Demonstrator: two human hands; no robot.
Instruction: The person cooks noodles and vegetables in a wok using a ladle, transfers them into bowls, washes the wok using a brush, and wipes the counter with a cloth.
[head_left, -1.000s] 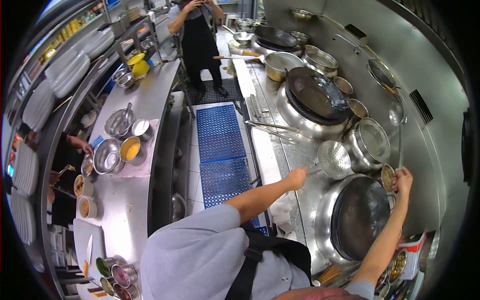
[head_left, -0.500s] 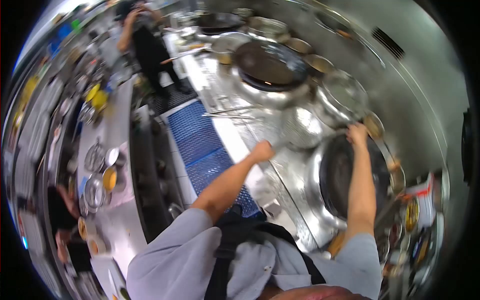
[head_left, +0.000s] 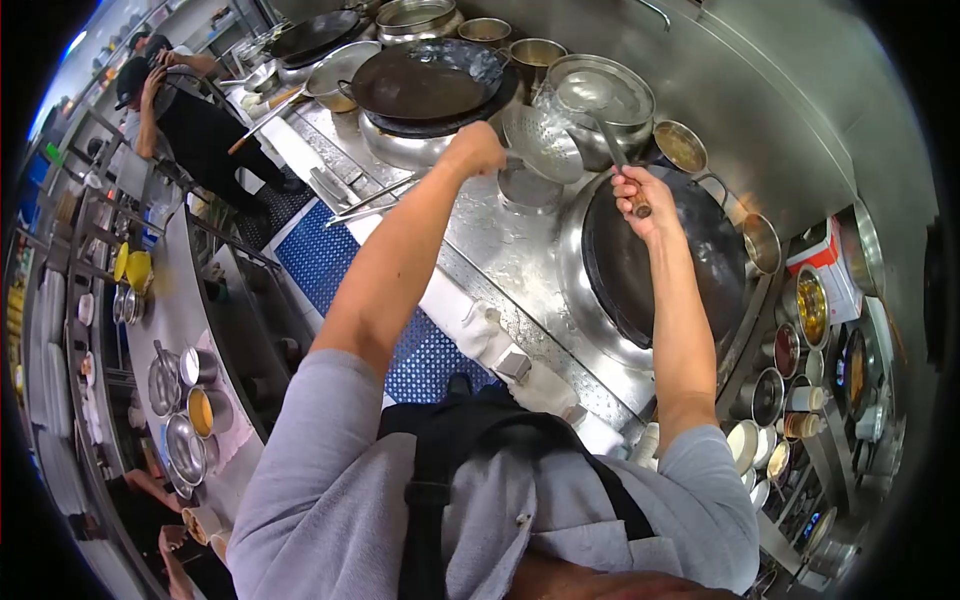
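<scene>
My left hand (head_left: 475,150) is closed in a fist around the handle of a perforated strainer (head_left: 543,143), which is tilted beside the large water pot (head_left: 632,108). My right hand (head_left: 642,195) grips the wooden end of a ladle (head_left: 608,140), and its fingers wrap round the handle. The ladle's bowl reaches to the pot, where the water looks stirred; I cannot tell how deep it sits. Beneath my right forearm lies a dark wok (head_left: 625,270) on its steel burner ring.
A second wok (head_left: 425,85) stands on the far burner. Small metal pots (head_left: 681,146) line the back wall. Sauce containers (head_left: 812,305) crowd the right side. Metal utensils (head_left: 375,200) lie near the counter's front edge. Another person (head_left: 190,120) stands in the aisle at far left.
The view has shifted. My left hand and the strainer have risen relative to the counter, and the strainer now tilts beside the pot. The ladle in my right hand shows clearly, reaching to the pot.
</scene>
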